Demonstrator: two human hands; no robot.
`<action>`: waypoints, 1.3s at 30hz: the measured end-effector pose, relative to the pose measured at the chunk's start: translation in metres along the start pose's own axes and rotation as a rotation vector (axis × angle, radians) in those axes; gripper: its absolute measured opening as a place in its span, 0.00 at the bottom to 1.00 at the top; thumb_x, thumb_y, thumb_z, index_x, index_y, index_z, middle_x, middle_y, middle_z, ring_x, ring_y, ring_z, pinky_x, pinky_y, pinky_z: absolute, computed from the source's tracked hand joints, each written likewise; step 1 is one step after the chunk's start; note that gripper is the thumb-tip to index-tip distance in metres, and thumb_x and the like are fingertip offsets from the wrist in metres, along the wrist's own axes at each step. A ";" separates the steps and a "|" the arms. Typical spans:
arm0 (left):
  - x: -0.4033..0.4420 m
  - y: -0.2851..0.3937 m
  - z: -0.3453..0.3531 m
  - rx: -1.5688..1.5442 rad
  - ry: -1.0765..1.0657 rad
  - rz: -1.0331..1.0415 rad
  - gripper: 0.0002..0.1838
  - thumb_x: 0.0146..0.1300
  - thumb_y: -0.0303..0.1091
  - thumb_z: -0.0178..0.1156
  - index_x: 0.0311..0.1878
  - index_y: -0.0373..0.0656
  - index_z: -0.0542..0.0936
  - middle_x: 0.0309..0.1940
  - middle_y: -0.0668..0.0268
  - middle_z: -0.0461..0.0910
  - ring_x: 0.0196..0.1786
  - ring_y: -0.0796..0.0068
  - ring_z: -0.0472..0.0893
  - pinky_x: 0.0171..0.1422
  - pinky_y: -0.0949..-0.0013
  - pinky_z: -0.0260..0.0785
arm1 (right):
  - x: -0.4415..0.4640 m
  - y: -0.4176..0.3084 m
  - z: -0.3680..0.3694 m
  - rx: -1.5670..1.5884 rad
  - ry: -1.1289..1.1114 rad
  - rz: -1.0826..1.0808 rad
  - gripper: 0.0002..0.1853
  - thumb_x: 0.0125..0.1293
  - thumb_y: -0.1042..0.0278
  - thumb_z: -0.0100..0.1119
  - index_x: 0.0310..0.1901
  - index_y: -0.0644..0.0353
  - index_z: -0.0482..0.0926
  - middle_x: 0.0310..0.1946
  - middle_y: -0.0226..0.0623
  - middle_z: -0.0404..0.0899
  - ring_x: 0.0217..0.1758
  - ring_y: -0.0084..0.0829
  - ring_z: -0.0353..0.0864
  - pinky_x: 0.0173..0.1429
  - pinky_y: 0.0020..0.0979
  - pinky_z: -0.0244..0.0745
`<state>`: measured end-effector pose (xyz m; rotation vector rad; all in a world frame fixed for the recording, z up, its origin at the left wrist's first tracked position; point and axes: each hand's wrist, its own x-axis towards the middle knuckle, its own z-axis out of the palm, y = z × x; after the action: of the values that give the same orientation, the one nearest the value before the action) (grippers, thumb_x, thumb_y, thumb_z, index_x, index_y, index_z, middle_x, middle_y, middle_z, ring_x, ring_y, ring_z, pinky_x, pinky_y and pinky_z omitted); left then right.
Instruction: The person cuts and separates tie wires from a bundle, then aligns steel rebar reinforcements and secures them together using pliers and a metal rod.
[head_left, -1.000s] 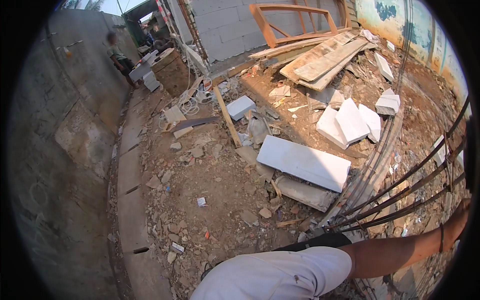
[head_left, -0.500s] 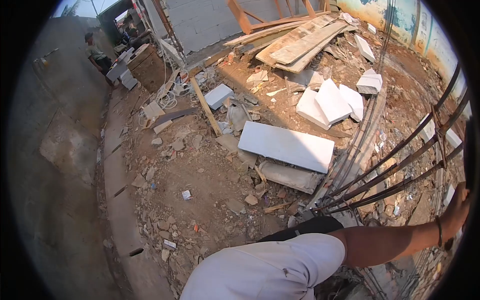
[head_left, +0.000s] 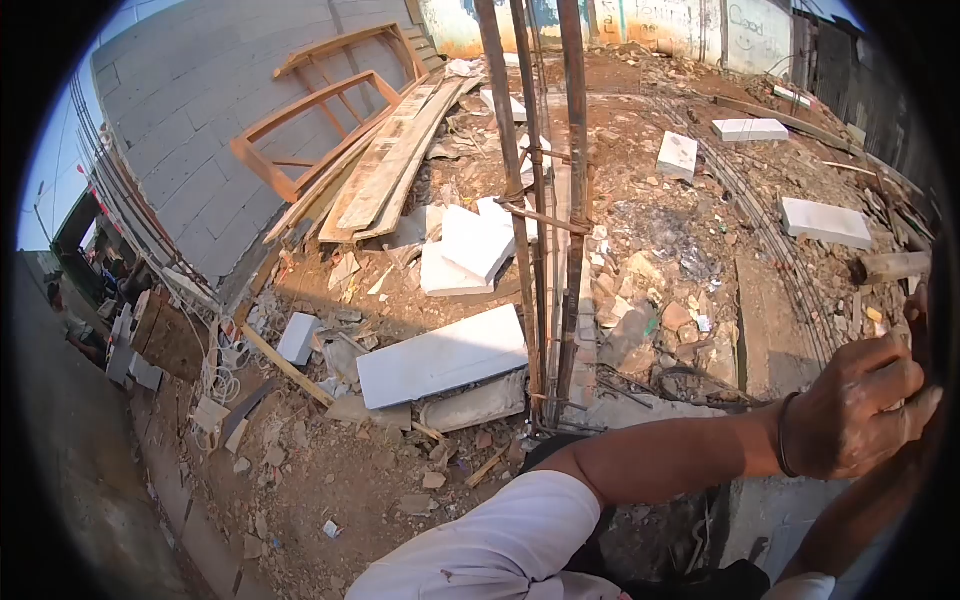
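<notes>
My left hand, with a dark band at the wrist, reaches across to the right edge of the view. Its fingers are curled closed, and what they hold, if anything, is hidden in the dark border. Below and behind it, my right forearm rises from the lower right; the fingers of that hand are mostly hidden. A pale cylindrical piece with a dark end lies just above the hands; I cannot tell whether it is touched. Upright rusty rebar rods, tied with crosspieces, stand left of my hands.
A long white block lies on rubble beyond my arm. More white blocks, wooden planks and a wooden frame lie behind. Thin rods run along the ground at right. A person stands far left beside a grey wall.
The view has swung right. The rebar now stands near the middle, and the left hand shows more fully with curled fingers. The right forearm has come into view.
</notes>
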<state>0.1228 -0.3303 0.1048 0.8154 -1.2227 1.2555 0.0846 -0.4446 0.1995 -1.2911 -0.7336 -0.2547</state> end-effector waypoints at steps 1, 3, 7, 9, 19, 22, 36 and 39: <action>-0.003 -0.006 0.003 0.005 -0.020 -0.005 0.23 0.48 0.27 0.62 0.50 0.32 0.77 0.39 0.55 0.73 0.41 0.56 0.76 0.42 0.59 0.72 | -0.002 -0.003 -0.010 -0.005 -0.063 0.011 0.16 0.79 0.56 0.47 0.55 0.59 0.76 0.44 0.39 0.85 0.48 0.36 0.83 0.52 0.40 0.81; -0.010 -0.018 0.011 0.016 -0.060 -0.014 0.28 0.46 0.24 0.61 0.55 0.30 0.76 0.42 0.53 0.72 0.42 0.54 0.76 0.43 0.57 0.73 | -0.007 -0.008 -0.030 -0.018 -0.190 0.031 0.14 0.79 0.59 0.48 0.56 0.57 0.76 0.44 0.37 0.85 0.49 0.38 0.83 0.56 0.43 0.80; -0.027 -0.035 0.000 -0.325 -0.146 -0.625 0.30 0.64 0.30 0.56 0.69 0.32 0.66 0.50 0.55 0.74 0.49 0.65 0.78 0.56 0.63 0.71 | -0.047 0.024 -0.041 -0.243 0.612 -0.088 0.11 0.77 0.66 0.52 0.56 0.58 0.73 0.25 0.19 0.61 0.19 0.08 0.54 0.20 0.13 0.48; -0.018 -0.031 0.004 -0.546 -0.133 -0.826 0.29 0.72 0.38 0.53 0.71 0.32 0.63 0.53 0.56 0.74 0.53 0.67 0.77 0.61 0.64 0.68 | -0.067 0.034 -0.020 -0.342 0.628 0.007 0.07 0.77 0.66 0.53 0.49 0.59 0.74 0.24 0.19 0.61 0.20 0.08 0.53 0.22 0.15 0.48; -0.034 -0.038 0.022 -0.904 0.365 -1.459 0.23 0.81 0.52 0.35 0.54 0.42 0.70 0.27 0.71 0.67 0.28 0.75 0.69 0.35 0.64 0.68 | -0.175 0.101 -0.048 -0.734 0.471 0.184 0.09 0.76 0.68 0.53 0.38 0.64 0.74 0.22 0.22 0.65 0.26 0.15 0.60 0.30 0.24 0.58; -0.068 -0.063 0.036 -0.816 0.517 -1.643 0.23 0.81 0.53 0.35 0.48 0.43 0.71 0.26 0.72 0.65 0.25 0.78 0.65 0.31 0.69 0.63 | -0.193 0.099 -0.060 -0.815 0.516 0.197 0.09 0.74 0.69 0.55 0.38 0.66 0.76 0.20 0.30 0.69 0.23 0.17 0.64 0.28 0.28 0.63; -0.137 -0.173 -0.035 -0.535 0.479 -1.687 0.18 0.81 0.46 0.38 0.48 0.43 0.73 0.25 0.72 0.65 0.25 0.76 0.65 0.32 0.67 0.64 | -0.219 0.096 -0.105 -1.311 0.250 0.351 0.05 0.70 0.68 0.56 0.39 0.60 0.76 0.22 0.49 0.78 0.28 0.53 0.80 0.32 0.49 0.72; -0.134 -0.180 -0.043 -0.581 0.561 -1.713 0.18 0.81 0.45 0.39 0.50 0.43 0.74 0.26 0.72 0.67 0.27 0.74 0.67 0.35 0.67 0.68 | -0.223 0.095 -0.113 -1.342 0.280 0.352 0.05 0.70 0.68 0.56 0.40 0.59 0.77 0.23 0.49 0.79 0.28 0.53 0.80 0.32 0.49 0.72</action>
<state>0.3215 -0.3564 -0.0044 0.6432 -0.0935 -0.3088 0.0100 -0.5719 -0.0232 -2.5374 0.0185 -0.6816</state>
